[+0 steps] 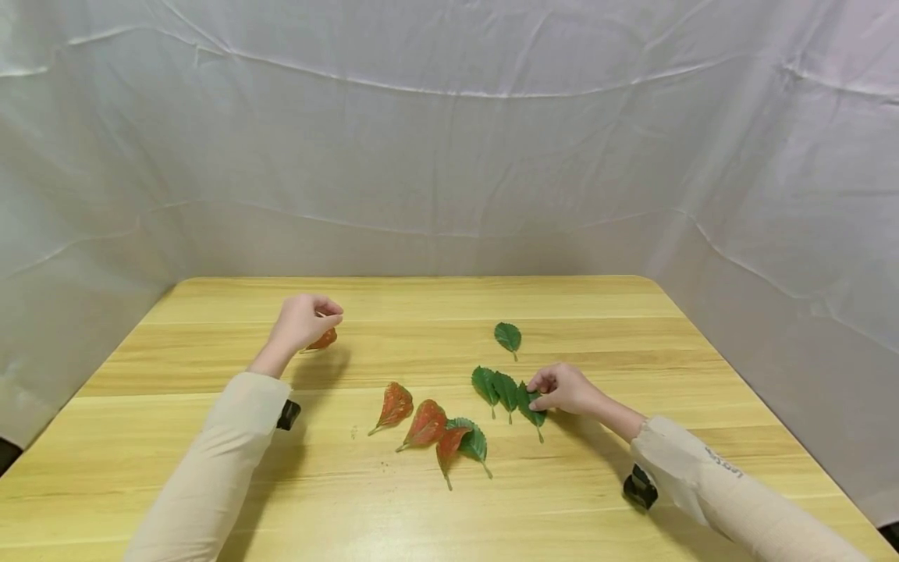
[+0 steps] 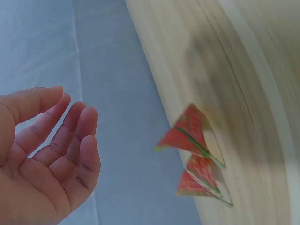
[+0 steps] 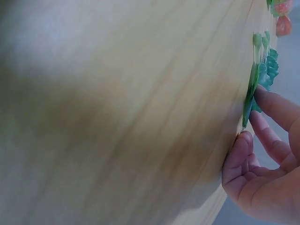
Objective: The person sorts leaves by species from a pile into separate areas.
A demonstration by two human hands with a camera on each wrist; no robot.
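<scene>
In the head view my left hand (image 1: 303, 321) hovers over the table's left side, fingers loosely bent with nothing between them. Below it lies a red leaf (image 1: 325, 339), partly hidden by the hand; the left wrist view shows two red leaves (image 2: 191, 129) there, apart from the fingertips. My right hand (image 1: 567, 388) has thumb and forefinger on a green leaf (image 1: 531, 414), which lies low at the table surface. Two more green leaves (image 1: 485, 384) sit side by side just left of it, stems towards me. The right wrist view shows the held leaf (image 3: 251, 89) edge-on.
Between the hands, several red leaves (image 1: 424, 424) and a green leaf (image 1: 477, 443) lie loosely, some overlapping. One green leaf (image 1: 508, 336) lies alone farther back. The wooden table (image 1: 393, 304) is bordered by a pale cloth (image 1: 421, 172) at the back and sides.
</scene>
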